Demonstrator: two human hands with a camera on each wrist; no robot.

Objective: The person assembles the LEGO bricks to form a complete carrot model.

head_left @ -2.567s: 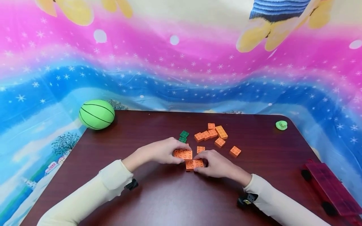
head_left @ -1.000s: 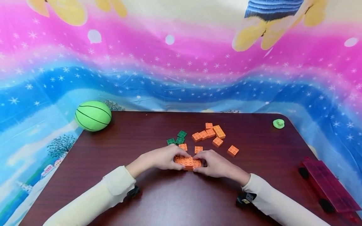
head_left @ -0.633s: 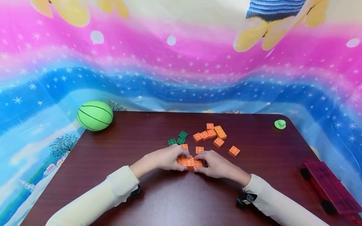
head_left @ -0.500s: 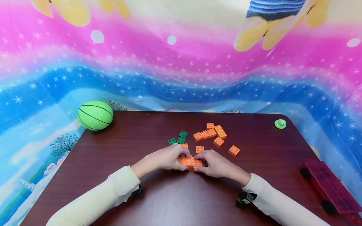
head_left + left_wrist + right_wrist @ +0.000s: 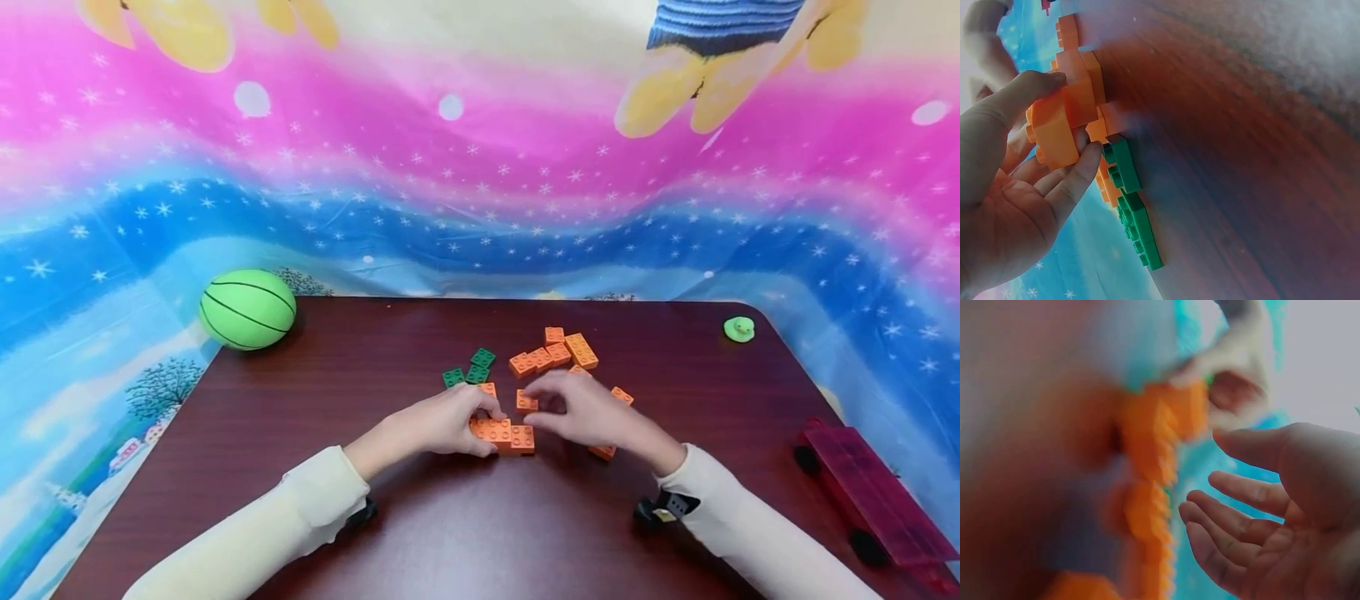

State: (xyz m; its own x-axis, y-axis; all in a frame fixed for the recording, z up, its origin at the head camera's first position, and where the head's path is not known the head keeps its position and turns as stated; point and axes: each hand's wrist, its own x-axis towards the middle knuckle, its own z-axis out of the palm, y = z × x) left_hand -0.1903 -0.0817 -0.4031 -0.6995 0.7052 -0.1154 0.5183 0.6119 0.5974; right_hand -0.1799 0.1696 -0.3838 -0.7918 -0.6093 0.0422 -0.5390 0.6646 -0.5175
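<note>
Since half a second ago, the person's right hand (image 5: 581, 408) has come away from the lower orange rectangular plastic brick (image 5: 522, 439), whose studded right end now lies uncovered. Its thumb and fingers are spread and hold nothing, with the fingertips close by a small orange square plastic brick (image 5: 527, 402); contact cannot be told. Meanwhile the left hand (image 5: 438, 423) still pinches the upper orange rectangular plastic brick (image 5: 495, 430) between thumb and fingers. That brick sits on the lower one, offset toward the left, near the middle of the dark reddish-brown, glossy table (image 5: 375, 533). Small dark green studded plastic bricks (image 5: 477, 374) lie just beyond the left hand, and a loose group of orange plastic bricks (image 5: 557, 353) lies farther back. Another orange plastic brick (image 5: 602, 452) shows partly from under the right hand. At the table's back left corner rests a light green ball with black lines (image 5: 248, 309).
</note>
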